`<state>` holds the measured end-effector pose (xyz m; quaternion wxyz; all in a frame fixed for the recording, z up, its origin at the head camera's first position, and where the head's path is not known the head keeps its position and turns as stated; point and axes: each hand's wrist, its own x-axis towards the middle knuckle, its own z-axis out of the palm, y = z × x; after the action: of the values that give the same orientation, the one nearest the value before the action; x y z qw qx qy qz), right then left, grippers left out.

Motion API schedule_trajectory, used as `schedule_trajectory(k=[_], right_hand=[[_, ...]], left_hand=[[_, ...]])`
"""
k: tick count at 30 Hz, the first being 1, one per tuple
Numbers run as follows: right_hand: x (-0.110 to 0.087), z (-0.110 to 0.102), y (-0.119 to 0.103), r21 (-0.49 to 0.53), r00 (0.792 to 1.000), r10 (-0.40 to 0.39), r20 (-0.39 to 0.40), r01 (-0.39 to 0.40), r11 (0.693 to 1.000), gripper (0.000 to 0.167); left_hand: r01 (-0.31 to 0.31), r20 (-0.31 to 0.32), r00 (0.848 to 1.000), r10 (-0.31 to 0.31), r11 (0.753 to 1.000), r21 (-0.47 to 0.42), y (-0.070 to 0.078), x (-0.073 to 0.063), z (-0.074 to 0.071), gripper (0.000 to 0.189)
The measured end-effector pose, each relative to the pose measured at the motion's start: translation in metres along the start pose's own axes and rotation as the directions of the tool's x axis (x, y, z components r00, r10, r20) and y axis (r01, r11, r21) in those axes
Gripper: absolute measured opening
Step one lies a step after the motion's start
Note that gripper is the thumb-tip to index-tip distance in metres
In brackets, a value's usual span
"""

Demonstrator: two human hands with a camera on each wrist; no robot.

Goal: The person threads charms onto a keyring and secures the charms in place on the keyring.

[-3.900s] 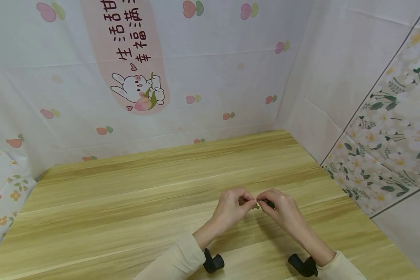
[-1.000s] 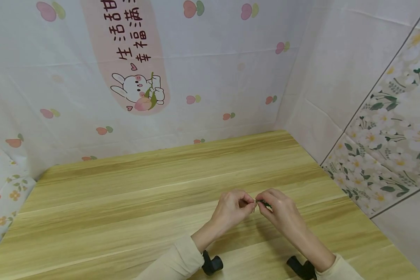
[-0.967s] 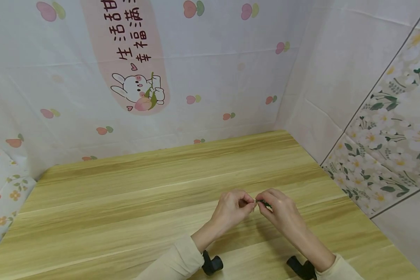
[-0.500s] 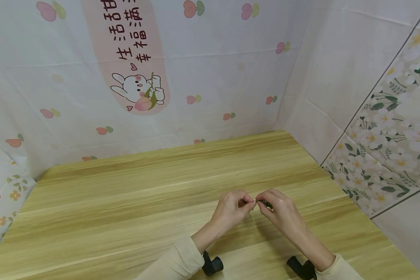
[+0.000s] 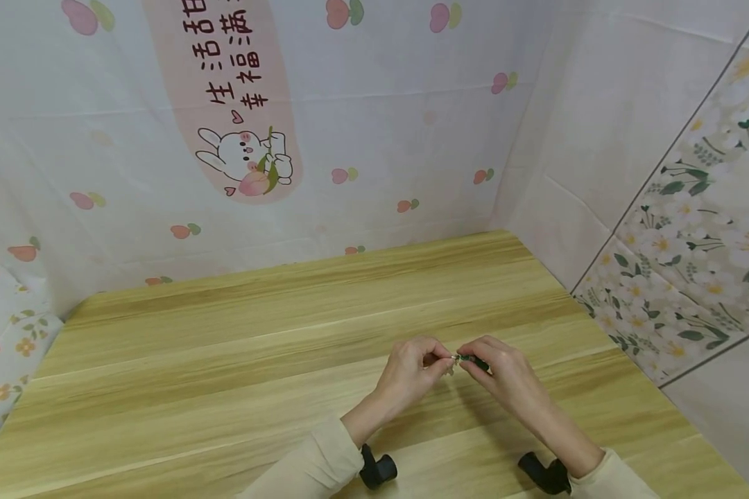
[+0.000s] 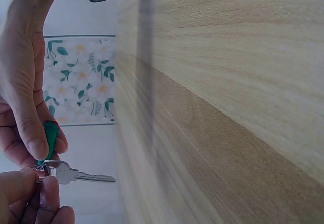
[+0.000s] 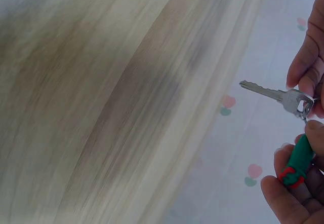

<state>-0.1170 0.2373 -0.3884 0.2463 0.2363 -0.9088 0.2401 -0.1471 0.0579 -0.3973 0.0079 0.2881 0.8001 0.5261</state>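
Note:
My left hand (image 5: 408,371) pinches a thin metal key ring (image 6: 39,181) between thumb and fingers. A silver key (image 6: 68,174) hangs at the ring, its blade pointing down at the table in the head view. My right hand (image 5: 505,371) holds a green keychain charm (image 7: 299,155) with a red band, joined to the ring by a short metal link (image 7: 304,115). The fingertips of both hands are close together around the ring, above the table. The fingers partly hide the ring and the charm.
The wood-grain table (image 5: 225,360) stretches out below both hands. A white printed curtain (image 5: 374,138) rises behind it, and a floral panel (image 5: 693,242) hangs on the right. Black camera mounts (image 5: 381,471) sit at both wrists.
The hands stay almost in place. Since half a second ago, the fingertips have drawn slightly apart, and more of the ring, key and green charm shows between them.

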Motion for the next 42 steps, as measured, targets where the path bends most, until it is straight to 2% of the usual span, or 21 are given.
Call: schedule_trajectory(k=[7, 11, 15, 20, 23, 27, 28, 31, 34, 36, 39, 42], right_hand=[[-0.003, -0.002, 0.007, -0.015, 0.998, -0.007, 0.063, 0.008, 1.0, 0.022], [-0.005, -0.002, 0.012, -0.04, 0.994, 0.016, 0.104, -0.012, 0.999, 0.019], [-0.007, -0.003, 0.017, -0.041, 0.992, 0.017, 0.129, -0.012, 0.999, 0.02], [-0.008, -0.005, 0.023, -0.037, 0.988, 0.002, 0.154, 0.003, 0.999, 0.021], [-0.009, -0.006, 0.028, -0.031, 0.983, 0.017, 0.183, -0.012, 0.999, 0.021], [-0.01, -0.006, 0.034, -0.027, 0.976, 0.038, 0.216, -0.033, 0.999, 0.02], [-0.011, -0.006, 0.036, -0.029, 0.974, 0.043, 0.222, -0.037, 0.999, 0.02], [-0.013, -0.005, 0.042, -0.044, 0.968, 0.06, 0.243, -0.051, 0.998, 0.019], [-0.016, -0.003, 0.049, -0.068, 0.958, 0.086, 0.273, -0.07, 0.995, 0.017], [-0.017, -0.002, 0.053, -0.094, 0.948, 0.102, 0.302, -0.077, 0.993, 0.017], [-0.018, 0.0, 0.059, -0.132, 0.932, 0.107, 0.347, -0.064, 0.989, 0.017], [-0.019, 0.001, 0.063, -0.15, 0.921, 0.096, 0.379, -0.041, 0.988, 0.019]], left_hand=[[0.001, 0.033, 0.999, -0.002, 1.0, 0.016, -0.004, 0.003, 0.004, 0.004], [0.048, 0.091, 0.995, -0.044, 0.998, -0.045, -0.009, 0.006, 0.008, 0.006], [0.12, 0.185, 0.978, -0.1, 0.988, -0.097, -0.013, 0.012, 0.012, 0.009], [0.187, 0.278, 0.948, -0.158, 0.979, -0.081, -0.013, 0.016, 0.015, 0.012], [0.261, 0.314, 0.929, -0.198, 0.95, -0.173, -0.013, 0.018, 0.018, 0.01], [0.36, 0.311, 0.912, -0.267, 0.886, -0.293, -0.016, 0.021, 0.022, 0.008], [0.363, 0.299, 0.913, -0.277, 0.885, -0.291, -0.017, 0.022, 0.023, 0.008], [0.332, 0.243, 0.929, -0.279, 0.918, -0.216, -0.021, 0.024, 0.026, 0.008], [0.276, 0.198, 0.947, -0.253, 0.956, -0.095, -0.023, 0.027, 0.03, 0.005], [0.244, 0.168, 0.956, -0.239, 0.97, -0.011, -0.025, 0.029, 0.033, 0.002], [0.216, 0.134, 0.965, -0.226, 0.973, 0.085, -0.027, 0.031, 0.037, 0.004], [0.204, 0.114, 0.969, -0.22, 0.969, 0.139, -0.03, 0.032, 0.041, 0.007]])
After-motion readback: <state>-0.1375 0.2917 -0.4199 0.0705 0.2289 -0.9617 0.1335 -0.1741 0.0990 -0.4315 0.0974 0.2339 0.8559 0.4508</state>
